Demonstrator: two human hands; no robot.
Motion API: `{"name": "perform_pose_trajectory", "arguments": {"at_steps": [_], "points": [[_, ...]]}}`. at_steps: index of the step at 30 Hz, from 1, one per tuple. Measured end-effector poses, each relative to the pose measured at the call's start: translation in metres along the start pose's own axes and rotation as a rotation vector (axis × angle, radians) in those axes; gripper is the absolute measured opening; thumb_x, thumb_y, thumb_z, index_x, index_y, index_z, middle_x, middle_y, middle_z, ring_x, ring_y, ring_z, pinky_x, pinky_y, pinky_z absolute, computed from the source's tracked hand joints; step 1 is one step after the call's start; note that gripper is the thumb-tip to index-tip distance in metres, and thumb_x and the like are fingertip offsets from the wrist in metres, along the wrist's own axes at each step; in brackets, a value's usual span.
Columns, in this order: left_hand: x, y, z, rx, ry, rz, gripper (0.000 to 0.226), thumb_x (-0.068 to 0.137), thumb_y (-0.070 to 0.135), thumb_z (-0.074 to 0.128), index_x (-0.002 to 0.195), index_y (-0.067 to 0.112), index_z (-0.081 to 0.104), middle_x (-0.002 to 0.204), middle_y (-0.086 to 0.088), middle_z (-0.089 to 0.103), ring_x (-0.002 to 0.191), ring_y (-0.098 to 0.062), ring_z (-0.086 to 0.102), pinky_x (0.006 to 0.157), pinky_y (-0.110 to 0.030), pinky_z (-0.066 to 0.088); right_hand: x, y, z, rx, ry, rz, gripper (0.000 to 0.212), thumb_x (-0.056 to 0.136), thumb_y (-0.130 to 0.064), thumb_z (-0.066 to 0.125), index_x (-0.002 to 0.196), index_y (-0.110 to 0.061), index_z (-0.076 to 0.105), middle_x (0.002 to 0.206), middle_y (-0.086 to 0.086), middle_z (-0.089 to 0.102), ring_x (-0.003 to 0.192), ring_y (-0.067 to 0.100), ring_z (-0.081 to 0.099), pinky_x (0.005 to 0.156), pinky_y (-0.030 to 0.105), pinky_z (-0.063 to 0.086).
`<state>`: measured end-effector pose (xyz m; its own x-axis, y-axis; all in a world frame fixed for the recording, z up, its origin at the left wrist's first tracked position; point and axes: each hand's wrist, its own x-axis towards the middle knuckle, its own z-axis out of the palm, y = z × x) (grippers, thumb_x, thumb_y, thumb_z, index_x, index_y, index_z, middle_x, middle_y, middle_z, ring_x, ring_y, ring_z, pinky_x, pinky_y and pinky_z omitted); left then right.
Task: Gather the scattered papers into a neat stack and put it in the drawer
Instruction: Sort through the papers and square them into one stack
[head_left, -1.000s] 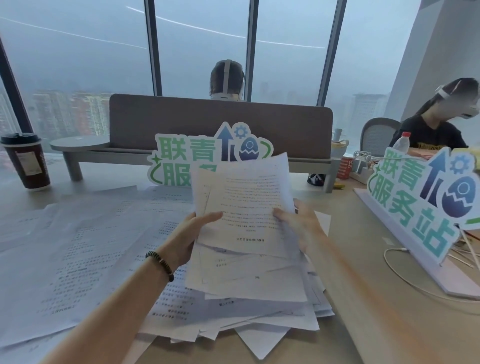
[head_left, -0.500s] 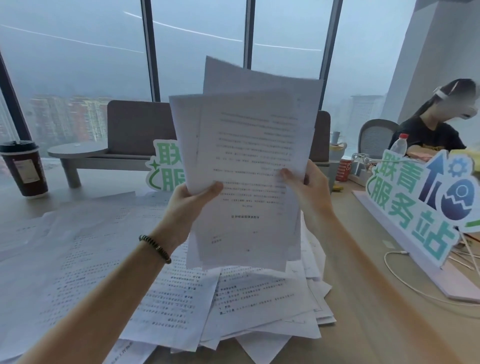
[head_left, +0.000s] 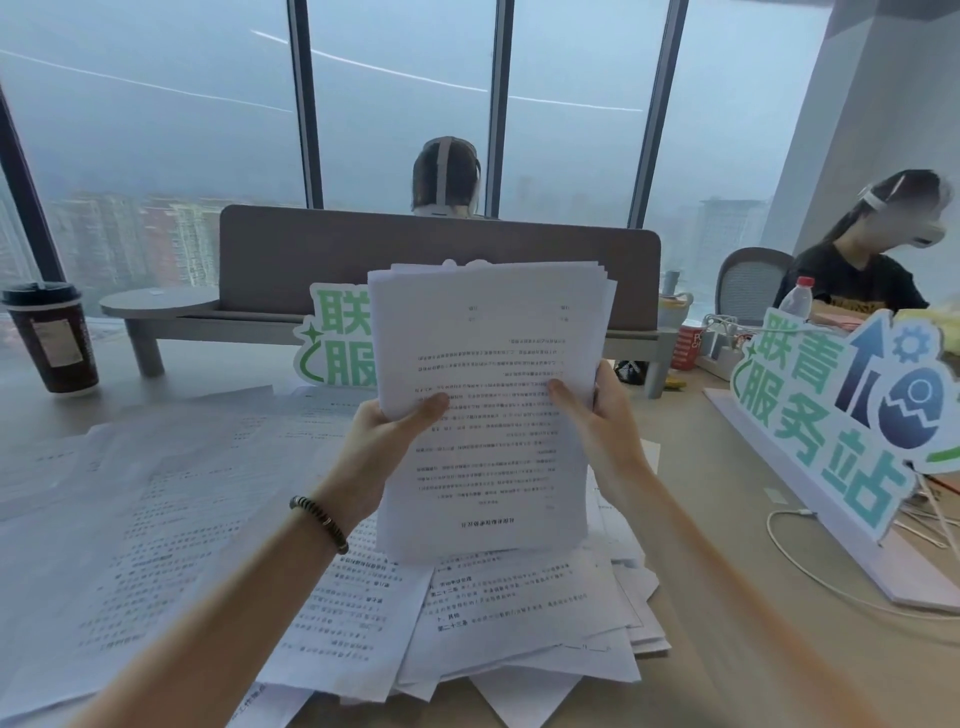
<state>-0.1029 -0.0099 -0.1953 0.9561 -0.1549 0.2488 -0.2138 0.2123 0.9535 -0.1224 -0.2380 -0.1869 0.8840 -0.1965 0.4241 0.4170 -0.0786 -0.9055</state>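
A bundle of printed white papers (head_left: 488, 415) stands upright above the desk, its lower edge touching the loose sheets below. My left hand (head_left: 387, 439) grips its left side, thumb across the front. My right hand (head_left: 597, 415) grips its right side the same way. The sheets in the bundle are nearly lined up, with a few corners fanned at the top right. Many more scattered papers (head_left: 171, 514) cover the desk to the left and lie in a rough heap (head_left: 519, 613) under the bundle. No drawer is in view.
A dark coffee cup (head_left: 49, 338) stands at far left. A green-lettered sign (head_left: 337, 343) sits behind the bundle; a larger one (head_left: 841, 405) stands at right, with a white cable (head_left: 810, 566) beside it. A grey desk divider (head_left: 436, 260) and two seated people lie beyond.
The bundle was lifted high from the heap, then brought down again with its lower edge on the papers; its sheets are now far more evenly aligned than before.
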Motion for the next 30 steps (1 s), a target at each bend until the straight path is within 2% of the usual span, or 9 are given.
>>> {"name": "perform_pose_trajectory", "arguments": {"at_steps": [3,7,10,12,17,20,25,28,30], "points": [[0.003,0.01,0.007,-0.081,0.065,0.032,0.011,0.09,0.013,0.07,0.1,0.011,0.074,0.099,-0.009,0.078,0.092,-0.027,0.075,0.077,-0.041,0.062,0.002,-0.012,0.004,-0.013,0.042,-0.074,0.026,0.098,-0.014,0.062,0.12,-0.012,0.049,0.116,0.001,0.066,0.099,0.011,0.07,0.071,0.021,0.058],[0.006,0.017,0.007,-0.137,0.075,0.077,0.012,0.088,0.015,0.071,0.099,0.012,0.074,0.101,-0.01,0.077,0.091,-0.027,0.075,0.077,-0.042,0.062,0.003,-0.023,0.003,0.016,0.036,-0.187,0.025,0.098,-0.013,0.061,0.117,-0.02,0.047,0.115,-0.005,0.067,0.099,0.008,0.069,0.076,0.025,0.059],[0.001,-0.008,-0.001,-0.027,0.007,0.019,0.019,0.089,0.021,0.069,0.106,0.014,0.074,0.107,-0.01,0.076,0.101,-0.032,0.072,0.086,-0.047,0.058,-0.007,0.009,0.0,-0.043,-0.023,-0.084,0.028,0.097,-0.025,0.063,0.12,-0.033,0.048,0.119,-0.013,0.067,0.108,0.009,0.067,0.091,0.039,0.058],[-0.003,-0.023,-0.004,0.037,-0.041,-0.028,0.022,0.088,0.027,0.068,0.106,0.017,0.075,0.107,-0.009,0.077,0.102,-0.032,0.072,0.089,-0.049,0.057,-0.015,0.031,-0.001,-0.069,-0.064,0.033,0.029,0.098,-0.031,0.061,0.123,-0.035,0.048,0.121,-0.014,0.067,0.11,0.008,0.066,0.097,0.044,0.055],[0.001,-0.026,-0.002,0.094,-0.036,0.003,0.022,0.089,0.029,0.067,0.11,0.023,0.072,0.107,-0.002,0.077,0.1,-0.023,0.073,0.085,-0.042,0.059,-0.014,0.035,-0.001,-0.089,-0.019,0.028,0.013,0.103,-0.031,0.053,0.115,-0.029,0.05,0.112,-0.011,0.07,0.103,0.012,0.069,0.087,0.041,0.058],[0.003,-0.033,-0.001,0.17,-0.028,-0.001,0.022,0.092,0.033,0.065,0.114,0.03,0.068,0.109,0.003,0.076,0.101,-0.017,0.072,0.087,-0.041,0.059,-0.022,0.049,0.002,-0.131,-0.058,0.051,0.018,0.105,-0.028,0.048,0.121,-0.036,0.045,0.117,-0.016,0.065,0.104,0.004,0.066,0.09,0.038,0.058],[0.014,-0.016,-0.005,0.245,-0.08,-0.006,0.029,0.097,0.036,0.057,0.118,0.02,0.068,0.109,-0.002,0.076,0.099,-0.021,0.073,0.084,-0.043,0.06,-0.016,0.042,-0.002,-0.221,-0.008,0.046,0.018,0.104,-0.018,0.048,0.119,-0.027,0.046,0.115,-0.011,0.065,0.103,0.01,0.065,0.084,0.034,0.058],[0.022,-0.017,-0.011,0.254,0.008,-0.102,0.032,0.098,0.035,0.058,0.117,0.013,0.068,0.11,-0.007,0.075,0.099,-0.025,0.073,0.087,-0.046,0.059,-0.011,0.039,-0.005,-0.279,-0.1,0.11,0.027,0.102,-0.021,0.053,0.128,-0.024,0.048,0.12,-0.007,0.066,0.109,0.014,0.064,0.089,0.035,0.056],[0.026,-0.025,-0.02,0.303,0.012,-0.223,0.032,0.098,0.035,0.059,0.115,0.01,0.069,0.107,-0.009,0.076,0.097,-0.03,0.073,0.086,-0.049,0.059,-0.006,0.043,-0.011,-0.425,-0.128,0.197,0.037,0.102,-0.034,0.052,0.137,-0.024,0.044,0.121,-0.001,0.067,0.11,0.02,0.064,0.09,0.038,0.053]]}}
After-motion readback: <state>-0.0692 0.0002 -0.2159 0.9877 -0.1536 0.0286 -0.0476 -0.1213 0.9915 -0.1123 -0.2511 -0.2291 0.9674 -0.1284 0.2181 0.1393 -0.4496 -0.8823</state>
